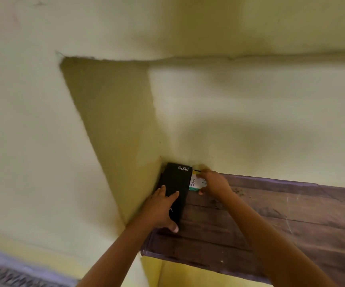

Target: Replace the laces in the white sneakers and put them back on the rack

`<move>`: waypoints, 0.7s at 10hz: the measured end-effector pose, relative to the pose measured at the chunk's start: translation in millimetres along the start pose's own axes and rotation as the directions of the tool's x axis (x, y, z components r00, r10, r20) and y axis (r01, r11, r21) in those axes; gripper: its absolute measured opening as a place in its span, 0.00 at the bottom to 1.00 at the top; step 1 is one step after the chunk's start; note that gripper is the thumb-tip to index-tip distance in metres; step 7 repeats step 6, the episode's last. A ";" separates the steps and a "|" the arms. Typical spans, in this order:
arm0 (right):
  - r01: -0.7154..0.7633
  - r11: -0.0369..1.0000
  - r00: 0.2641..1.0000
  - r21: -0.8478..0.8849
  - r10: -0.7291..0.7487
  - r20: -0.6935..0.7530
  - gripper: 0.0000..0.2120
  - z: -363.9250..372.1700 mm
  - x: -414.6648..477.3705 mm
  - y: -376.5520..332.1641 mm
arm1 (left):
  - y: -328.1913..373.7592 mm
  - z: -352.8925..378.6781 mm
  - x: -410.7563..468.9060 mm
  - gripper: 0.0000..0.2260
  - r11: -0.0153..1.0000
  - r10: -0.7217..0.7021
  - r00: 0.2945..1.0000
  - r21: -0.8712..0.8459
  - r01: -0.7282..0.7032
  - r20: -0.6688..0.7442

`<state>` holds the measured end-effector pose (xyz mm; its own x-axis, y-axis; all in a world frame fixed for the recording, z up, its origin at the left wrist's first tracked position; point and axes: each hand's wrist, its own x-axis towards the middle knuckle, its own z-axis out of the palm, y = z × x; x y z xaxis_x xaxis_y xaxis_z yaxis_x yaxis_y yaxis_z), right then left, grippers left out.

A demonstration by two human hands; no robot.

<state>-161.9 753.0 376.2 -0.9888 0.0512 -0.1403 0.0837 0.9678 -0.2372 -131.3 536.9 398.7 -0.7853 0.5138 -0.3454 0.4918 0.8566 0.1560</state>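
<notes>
1. We see no sneakers, laces or rack in this view, so we cannot say where they are or how they look.
2. Judging from the task alone, we expect the sneakers to be light, with fairly stiff soles, and best taken by the heel or collar. The laces should be soft and limp, best pinched near their tips.
3. What we do see is a wood-grain shelf set into a pale yellow wall. A black box sits in its far left corner, and a small box, white and teal, touches the black box's right side.
4. The left grip, a bare hand, lies flat on the black box with straight, spread fingers and holds nothing.
5. The right grip pinches the small box between thumb and curled fingers.
</notes>
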 end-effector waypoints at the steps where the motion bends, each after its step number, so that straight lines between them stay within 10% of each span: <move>1: 0.014 1.000 1.000 -0.016 -0.014 0.006 0.32 1.5 0.9 0.4 | 7.0 -0.8 0.1 0.47 0.998 -0.034 0.998 0.057 0.037 -0.044; 4: 0.042 0.999 0.999 0.032 -0.041 -0.027 0.29 7.1 -16.7 -2.8 | 12.9 -3.8 -2.3 0.47 0.993 -0.087 0.995 0.076 0.092 -0.058; 7: 0.107 0.939 0.954 0.327 -0.004 -0.301 0.28 12.0 -59.3 -22.3 | 7.9 8.0 -38.1 0.35 0.940 -0.098 0.947 -0.341 -0.013 -0.306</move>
